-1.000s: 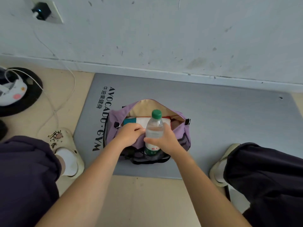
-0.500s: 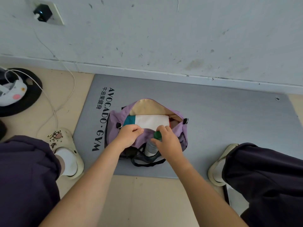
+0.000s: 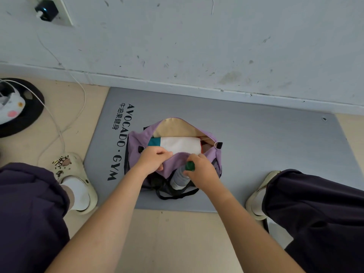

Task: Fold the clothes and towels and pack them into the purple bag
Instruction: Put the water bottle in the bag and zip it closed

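Observation:
The purple bag (image 3: 213, 156) stands open on a grey gym mat (image 3: 266, 150), showing its beige lining. Inside lies a folded white cloth with a teal end (image 3: 180, 144); something reddish shows at its right. My left hand (image 3: 152, 158) grips the near purple edge of the bag. My right hand (image 3: 202, 169) holds the top of a clear water bottle with a green cap (image 3: 180, 177), which sits upright in the black mesh side pocket at the bag's near side.
My knees in dark trousers and cream clogs (image 3: 76, 180) flank the mat. A white cable (image 3: 59, 119) runs from a wall socket (image 3: 49, 10) across the beige floor at left, beside a black round base (image 3: 25, 123). The wall is close behind the mat.
The bottle has gone from above the bag opening down into the mesh side pocket, and my right hand followed it to the cap. The folded white cloth is now uncovered.

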`<move>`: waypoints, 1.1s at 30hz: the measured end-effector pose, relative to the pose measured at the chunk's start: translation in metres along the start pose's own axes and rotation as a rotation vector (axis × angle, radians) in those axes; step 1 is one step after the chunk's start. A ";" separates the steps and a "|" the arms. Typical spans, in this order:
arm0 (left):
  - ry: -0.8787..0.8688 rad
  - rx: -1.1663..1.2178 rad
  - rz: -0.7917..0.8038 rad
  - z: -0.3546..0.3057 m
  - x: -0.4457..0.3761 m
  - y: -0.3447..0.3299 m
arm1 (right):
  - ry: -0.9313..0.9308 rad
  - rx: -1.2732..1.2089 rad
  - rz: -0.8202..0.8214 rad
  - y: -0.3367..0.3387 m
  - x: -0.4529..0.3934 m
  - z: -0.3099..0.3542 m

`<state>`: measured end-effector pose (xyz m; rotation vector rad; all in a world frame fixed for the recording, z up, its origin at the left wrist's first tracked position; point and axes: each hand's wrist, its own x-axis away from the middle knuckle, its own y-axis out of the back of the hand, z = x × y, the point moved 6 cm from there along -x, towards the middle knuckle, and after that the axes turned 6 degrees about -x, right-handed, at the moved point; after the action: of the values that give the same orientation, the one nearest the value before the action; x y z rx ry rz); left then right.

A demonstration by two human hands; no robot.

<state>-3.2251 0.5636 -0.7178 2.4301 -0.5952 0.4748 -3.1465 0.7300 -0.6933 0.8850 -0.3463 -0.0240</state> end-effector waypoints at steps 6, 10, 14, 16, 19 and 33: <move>0.192 -0.290 -0.489 0.031 -0.002 0.058 | 0.000 -0.024 0.011 -0.006 -0.002 0.007; 0.260 -0.182 -0.310 0.067 -0.014 0.046 | 0.153 0.156 -0.166 -0.003 -0.007 0.035; 0.265 0.001 -0.347 0.083 -0.019 0.048 | 0.164 0.049 -0.063 -0.020 -0.030 0.064; 0.256 0.064 -0.326 0.087 -0.022 0.050 | 0.034 -0.026 0.084 -0.037 -0.047 0.071; 0.254 0.194 -0.288 0.095 -0.026 0.053 | -0.041 -0.015 0.226 -0.061 -0.074 0.083; 0.020 0.294 -0.212 0.078 -0.019 0.087 | -0.348 -1.012 0.345 -0.111 -0.099 0.089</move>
<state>-3.2701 0.4577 -0.7466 2.7244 -0.2672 0.5275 -3.2537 0.6083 -0.7541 -0.1951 -0.7205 -0.0295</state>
